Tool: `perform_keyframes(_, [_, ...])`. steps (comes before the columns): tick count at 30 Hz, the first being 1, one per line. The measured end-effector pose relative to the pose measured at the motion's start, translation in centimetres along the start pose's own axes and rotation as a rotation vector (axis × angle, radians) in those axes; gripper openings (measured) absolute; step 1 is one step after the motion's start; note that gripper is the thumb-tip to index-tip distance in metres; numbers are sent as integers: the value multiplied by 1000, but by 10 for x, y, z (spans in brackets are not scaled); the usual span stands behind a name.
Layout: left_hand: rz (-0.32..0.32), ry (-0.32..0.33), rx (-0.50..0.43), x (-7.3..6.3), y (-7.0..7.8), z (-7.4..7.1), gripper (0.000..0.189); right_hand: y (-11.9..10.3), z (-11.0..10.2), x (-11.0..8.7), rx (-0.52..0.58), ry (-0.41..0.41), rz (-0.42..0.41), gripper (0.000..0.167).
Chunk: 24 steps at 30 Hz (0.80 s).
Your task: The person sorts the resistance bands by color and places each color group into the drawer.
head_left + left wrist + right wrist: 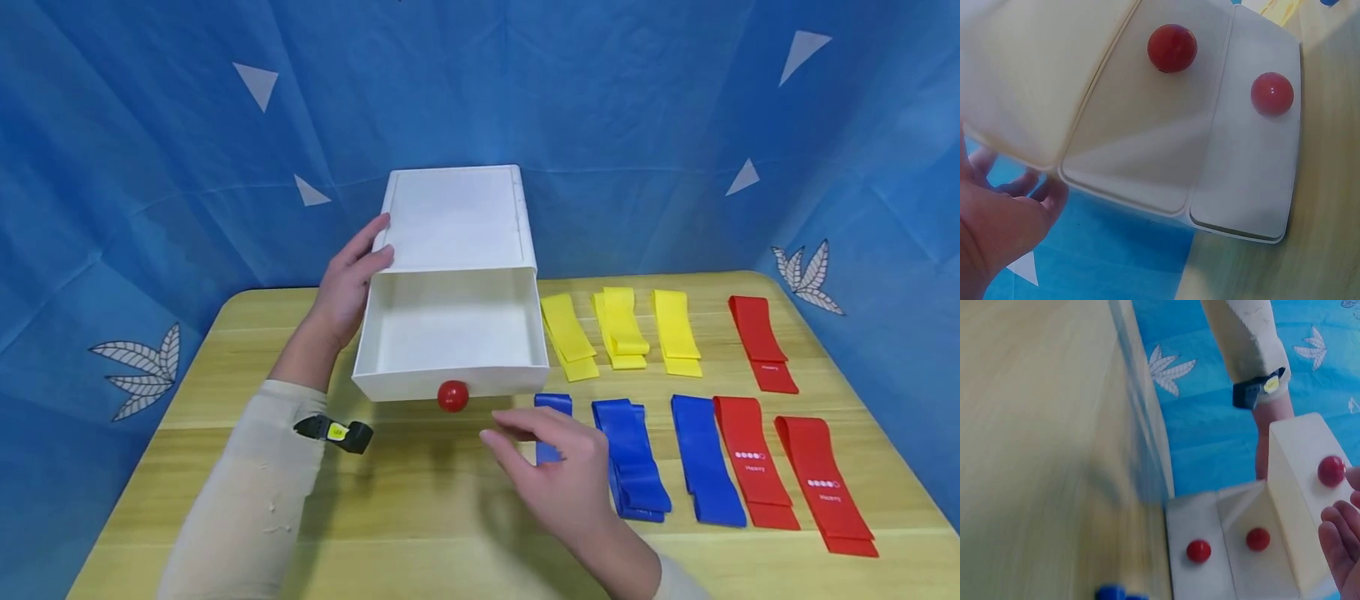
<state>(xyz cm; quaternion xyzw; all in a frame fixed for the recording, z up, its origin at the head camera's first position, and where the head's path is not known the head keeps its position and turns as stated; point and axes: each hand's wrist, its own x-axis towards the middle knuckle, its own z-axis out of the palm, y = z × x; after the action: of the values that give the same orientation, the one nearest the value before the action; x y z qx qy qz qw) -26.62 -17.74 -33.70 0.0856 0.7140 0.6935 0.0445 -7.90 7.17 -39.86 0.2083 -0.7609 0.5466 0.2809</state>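
Observation:
A white drawer cabinet with round red knobs stands at the back of the table. Its top drawer is pulled out, and the white inside shows. My left hand rests against the cabinet's left side, two fingertips over the top edge. In front of the drawer, my right hand hovers with thumb and forefinger apart and nothing between them, just right of the drawer's red knob. Two lower drawers, with a middle knob and a bottom knob, are closed in the left wrist view.
Right of the cabinet lie folded flat loop bands: yellow bands at the back, blue bands nearer, red bands farthest right. A blue cloth hangs behind the wooden table. A black strap circles the left wrist.

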Motion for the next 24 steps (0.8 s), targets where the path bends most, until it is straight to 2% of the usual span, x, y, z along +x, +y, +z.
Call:
perform_keyframes(9, [-8,-3,-8,0,1,0,60,14,-30,-7,-35,-56,71,15])
perform_keyframes(19, [3,-7,-16,-1,-1,1,60,40,-47,-11,-115,-78,115,26])
perform_keyframes(24, [7,-12,-8,-1,0,1,60,55,-51,-9,-169,-72,97,28])
